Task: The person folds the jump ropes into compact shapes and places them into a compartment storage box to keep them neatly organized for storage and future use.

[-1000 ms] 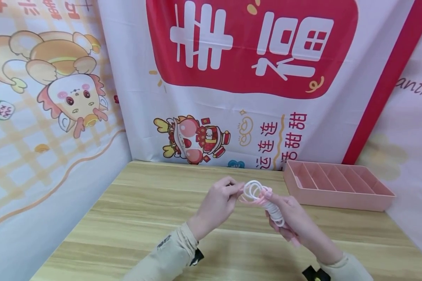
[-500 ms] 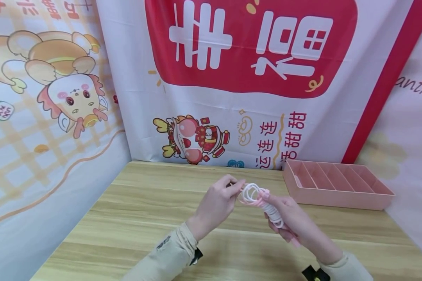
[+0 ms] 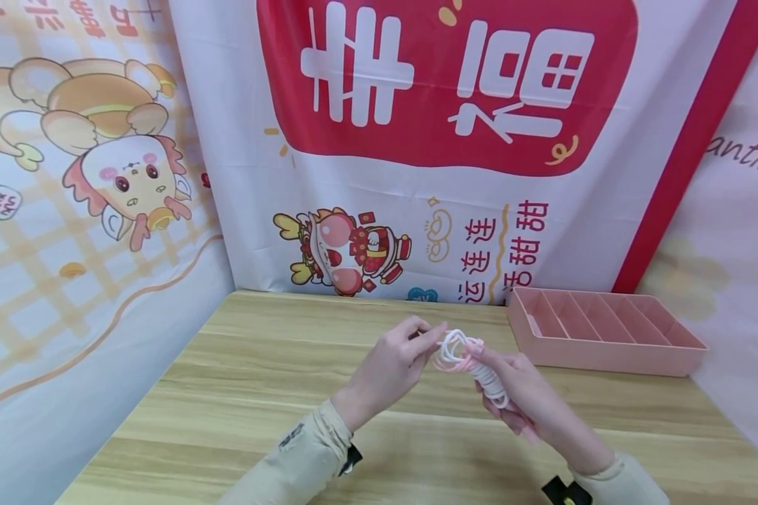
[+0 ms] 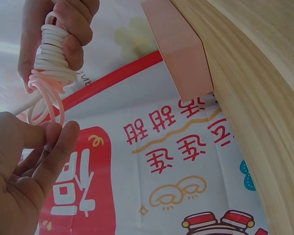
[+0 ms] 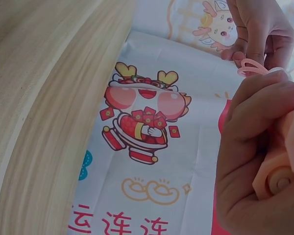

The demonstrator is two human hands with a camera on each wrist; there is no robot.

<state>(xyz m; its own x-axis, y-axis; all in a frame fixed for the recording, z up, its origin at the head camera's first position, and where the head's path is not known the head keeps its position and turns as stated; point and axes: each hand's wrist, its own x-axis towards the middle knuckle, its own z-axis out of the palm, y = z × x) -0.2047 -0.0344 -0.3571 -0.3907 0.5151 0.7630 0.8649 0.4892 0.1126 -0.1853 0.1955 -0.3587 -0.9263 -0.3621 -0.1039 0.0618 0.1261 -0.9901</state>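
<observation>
A jump rope (image 3: 491,384) with white cord wound in a tight bundle is held above the table by my right hand (image 3: 533,396). Its pink handles (image 5: 280,180) stick out of that palm in the right wrist view. White and pink loops (image 4: 53,100) stand out from one end of the bundle. My left hand (image 3: 385,365) pinches these loops between thumb and fingertips, which the left wrist view shows close up (image 4: 24,169). The right thumb lies along the bundle near the pink cord.
A pink box with several narrow compartments (image 3: 613,356) stands at the table's back right, beyond the right hand. The wood-grain table (image 3: 278,393) meets a printed cloth (image 3: 253,210) behind it, and other printed cloths hang at both sides.
My left fingertips have shifted slightly right, closer to the bundle, and the loops have changed shape a little. My right hand keeps its grip on the jump rope almost unmoved.
</observation>
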